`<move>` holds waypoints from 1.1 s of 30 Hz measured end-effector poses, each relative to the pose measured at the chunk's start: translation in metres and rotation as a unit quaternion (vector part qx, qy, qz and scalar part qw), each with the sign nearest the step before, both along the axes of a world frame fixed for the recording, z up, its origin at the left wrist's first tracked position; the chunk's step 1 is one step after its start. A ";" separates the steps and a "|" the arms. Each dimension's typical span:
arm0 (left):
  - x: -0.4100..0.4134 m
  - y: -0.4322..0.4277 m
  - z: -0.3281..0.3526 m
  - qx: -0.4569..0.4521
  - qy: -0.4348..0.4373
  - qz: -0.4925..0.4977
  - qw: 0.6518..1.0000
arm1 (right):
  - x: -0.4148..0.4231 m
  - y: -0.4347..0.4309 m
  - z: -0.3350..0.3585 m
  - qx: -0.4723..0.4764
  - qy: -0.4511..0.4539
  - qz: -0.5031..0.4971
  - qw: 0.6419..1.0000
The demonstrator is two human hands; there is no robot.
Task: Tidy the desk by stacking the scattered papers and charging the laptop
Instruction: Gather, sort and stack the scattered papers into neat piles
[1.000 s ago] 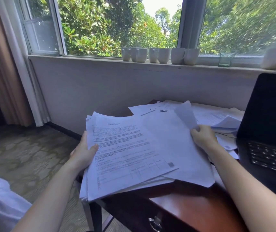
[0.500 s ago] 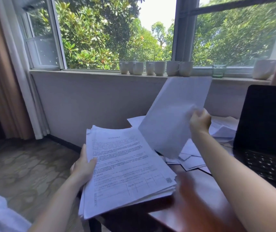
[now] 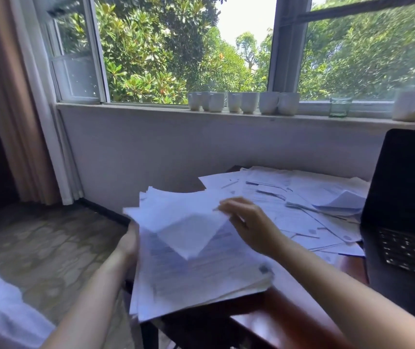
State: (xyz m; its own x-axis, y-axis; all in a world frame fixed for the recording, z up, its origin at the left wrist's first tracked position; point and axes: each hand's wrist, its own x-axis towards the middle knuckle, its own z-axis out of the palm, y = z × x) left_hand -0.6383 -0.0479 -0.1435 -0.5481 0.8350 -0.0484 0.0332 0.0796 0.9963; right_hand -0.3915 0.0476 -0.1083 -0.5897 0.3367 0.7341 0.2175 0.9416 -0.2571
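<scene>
At the left, the left hand [image 3: 128, 244] grips the left edge of the stack of papers [image 3: 201, 280]. Its fingers lie out of sight under the sheets, so only the side of the hand shows. The stack hangs out past the near left corner of the tabletop [image 3: 289, 311], tilted and fanned at its edges. A loose sheet [image 3: 183, 222] lies crooked on top of it, one corner pointing toward me. The right hand [image 3: 249, 227] reaches in from the right with its fingers at that sheet's right corner. Through the blur I cannot tell whether they pinch it or only touch it.

Farther right, the scattered papers [image 3: 302, 197] cover the far side of the tabletop, running up to the open laptop [image 3: 407, 197] at the right edge, whose screen is dark.

As I see it, the danger is the overhang. With one hand holding one edge, the fanned sheets could slip and spill to the floor, and the crooked sheet could slide off if it is let go unsquared.

There are lines of print on the top page, but they are too smeared to read. I see no brand on the laptop.
</scene>
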 end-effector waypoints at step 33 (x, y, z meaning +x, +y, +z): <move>0.004 -0.008 -0.006 -0.094 0.289 -0.036 0.952 | 0.020 0.068 0.007 -0.511 0.059 -0.187 0.837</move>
